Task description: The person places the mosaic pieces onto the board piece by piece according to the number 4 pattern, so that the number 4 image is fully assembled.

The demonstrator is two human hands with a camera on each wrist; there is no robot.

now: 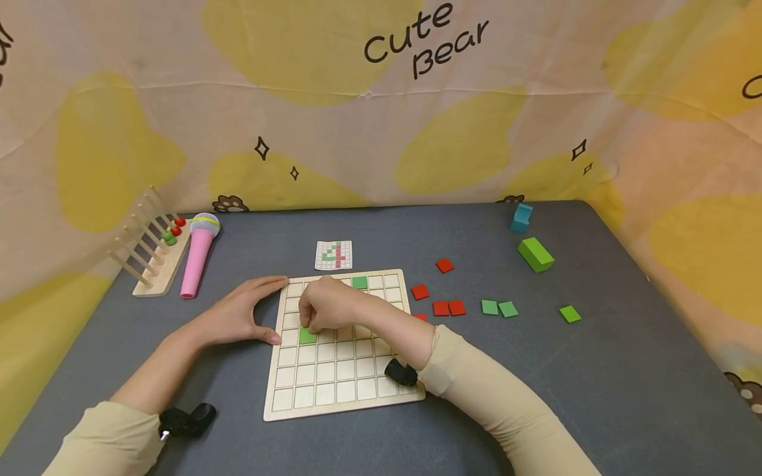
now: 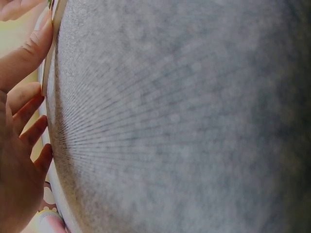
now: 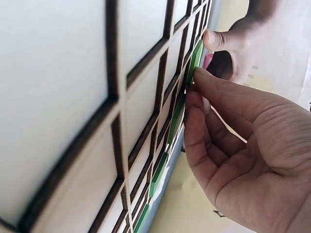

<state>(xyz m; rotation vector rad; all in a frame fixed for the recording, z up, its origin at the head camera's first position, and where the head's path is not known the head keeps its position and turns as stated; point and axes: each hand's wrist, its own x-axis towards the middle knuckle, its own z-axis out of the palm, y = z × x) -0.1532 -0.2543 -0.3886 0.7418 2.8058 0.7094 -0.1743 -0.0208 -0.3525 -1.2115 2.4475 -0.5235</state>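
Note:
A wooden grid board (image 1: pixel 344 411) with white squares lies on the table. My right hand (image 1: pixel 333 305) reaches over it, thumb and index finger pinching a green square tile (image 1: pixel 307 336) at a cell near the left side. The right wrist view shows the thumb tip on that tile's edge, with several more green tiles set in the grid beyond, one of them a green tile (image 3: pixel 158 174). In the head view most of these are hidden under the hand. My left hand (image 1: pixel 235 314) rests at the board's left edge, thumb and fingers spread against it.
A small card (image 1: pixel 333 255) with a green and red 4 lies behind the board. Right of it are loose red tiles (image 1: pixel 440 309), green tiles (image 1: pixel 499 309), a green block (image 1: pixel 536 255) and blue blocks (image 1: pixel 521 217). Far left stand a pegged rack (image 1: pixel 161 268) and a pink microphone (image 1: pixel 197 261).

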